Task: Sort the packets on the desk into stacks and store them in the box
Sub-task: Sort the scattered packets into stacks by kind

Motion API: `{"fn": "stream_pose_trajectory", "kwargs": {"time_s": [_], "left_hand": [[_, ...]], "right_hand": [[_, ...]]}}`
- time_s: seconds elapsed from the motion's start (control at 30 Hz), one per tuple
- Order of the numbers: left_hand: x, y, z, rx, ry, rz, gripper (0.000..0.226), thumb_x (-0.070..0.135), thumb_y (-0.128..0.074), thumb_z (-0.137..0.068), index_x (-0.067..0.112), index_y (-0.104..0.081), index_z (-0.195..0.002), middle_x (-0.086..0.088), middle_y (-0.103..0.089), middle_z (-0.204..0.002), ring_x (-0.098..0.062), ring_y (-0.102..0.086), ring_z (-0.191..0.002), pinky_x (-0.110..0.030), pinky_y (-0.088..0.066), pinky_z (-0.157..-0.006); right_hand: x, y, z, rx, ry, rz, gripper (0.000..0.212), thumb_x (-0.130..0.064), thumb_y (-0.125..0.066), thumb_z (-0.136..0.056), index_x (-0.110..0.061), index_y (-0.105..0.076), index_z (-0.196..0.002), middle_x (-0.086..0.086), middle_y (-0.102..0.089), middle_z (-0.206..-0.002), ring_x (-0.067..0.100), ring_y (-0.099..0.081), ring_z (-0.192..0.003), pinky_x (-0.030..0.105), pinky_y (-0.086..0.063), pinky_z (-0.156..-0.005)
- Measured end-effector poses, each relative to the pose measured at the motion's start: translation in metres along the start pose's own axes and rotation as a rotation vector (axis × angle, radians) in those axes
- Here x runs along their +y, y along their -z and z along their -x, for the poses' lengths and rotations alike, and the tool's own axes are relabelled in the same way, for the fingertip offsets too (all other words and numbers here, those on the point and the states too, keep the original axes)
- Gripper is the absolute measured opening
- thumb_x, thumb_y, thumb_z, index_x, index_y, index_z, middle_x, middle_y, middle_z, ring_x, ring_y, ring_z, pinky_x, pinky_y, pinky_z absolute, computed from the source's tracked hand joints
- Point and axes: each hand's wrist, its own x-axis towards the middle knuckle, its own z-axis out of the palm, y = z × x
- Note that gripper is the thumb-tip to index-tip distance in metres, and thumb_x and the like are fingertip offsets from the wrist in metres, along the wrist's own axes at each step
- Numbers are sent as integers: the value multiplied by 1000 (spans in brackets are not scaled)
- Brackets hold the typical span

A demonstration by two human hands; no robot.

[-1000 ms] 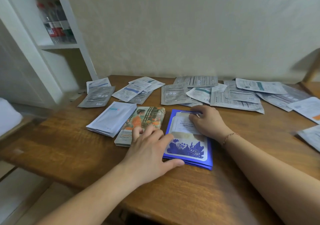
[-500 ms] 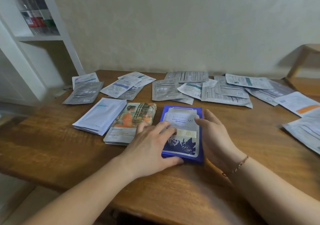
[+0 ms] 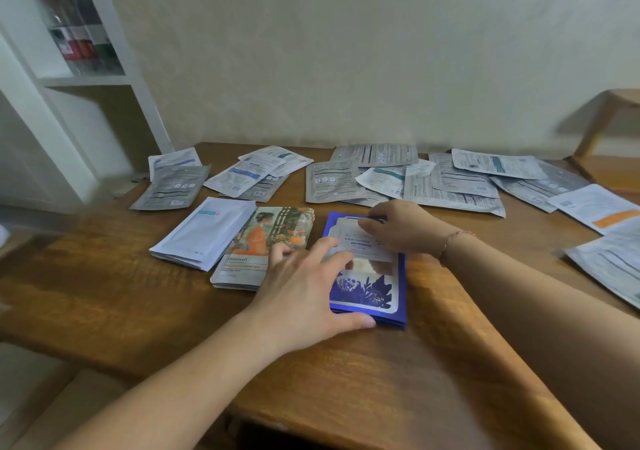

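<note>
Now both hands work on the blue stack [image 3: 367,287], a pile of blue-bordered packets lying near the middle of the wooden desk [image 3: 104,294]. The left hand [image 3: 304,287] lies flat over the stack's near-left part, fingers stretched across the top packet and the thumb pressed along the stack's near edge at six o'clock. The right hand [image 3: 401,228] sits at the stack's far end, about twelve o'clock, fingers curled down and pinching the far edge of the top packet. At nine o'clock from the blue stack, just beside it, lies the illustrated stack [image 3: 263,242], printed with a figure in orange; the left hand's outer fingers touch its near-right corner. Further toward nine o'clock, partly overlapping that stack's left side, sits the white stack [image 3: 204,231]. Loose grey and white packets [image 3: 433,179] are scattered across the far side of the desk from ten o'clock round to three o'clock. A white shelf [image 3: 86,79] with bottles [image 3: 76,41] stands at ten o'clock beyond the desk.
</note>
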Motion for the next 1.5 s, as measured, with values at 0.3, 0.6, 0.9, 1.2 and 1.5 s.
{"fn": "stream_pose_trajectory", "kwargs": {"time_s": [0.3, 0.6, 0.9, 1.2, 1.5], "left_hand": [[0, -4, 1, 4, -23, -32, 87, 91, -42, -69, 42, -34, -140, 13, -23, -155, -17, -39, -134, -44, -14, -111], [-13, 6, 8, 7, -85, -48, 80, 84, -47, -74, 44, -29, -141, 14, -16, -157, -13, -33, -139, -49, 5, -113], [-23, 0, 6, 134, -156, -98, 71, 79, -50, -74, 37, -50, -131, 11, -41, -146, -12, -45, -128, -46, 1, -110], [-57, 2, 11, 191, -206, -151, 77, 77, -47, -77, 36, -37, -141, 7, -30, -153, -18, -24, -142, -46, -7, -113], [-161, 14, 36, 201, -8, -306, 89, 84, -43, -71, 32, -39, -143, 5, -34, -150, -20, -25, -137, -45, -9, -109]], "right_hand": [[2, -14, -2, 34, -9, 109, 39, -46, -50, -93, -15, -61, -113, 13, -57, -121, 31, -49, -112, 38, -43, -91], [10, 11, 48, 189, -296, -839, 68, -37, -66, -91, -19, -35, -148, 8, -38, -150, 28, -43, -133, 47, -43, -106], [10, -8, 69, 169, -364, -1578, 56, -12, -58, -93, -10, -39, -145, -1, -58, -111, 24, -43, -130, 45, -45, -95], [6, -13, 61, 196, -328, -1458, 54, -11, -59, -92, -12, -43, -143, 10, -56, -129, 24, -50, -124, 44, -46, -100], [1, -23, 68, 271, -192, -1232, 127, -65, -89, -22, -22, -52, -135, -9, -58, -130, 17, -63, -113, 40, -48, -97]]}}
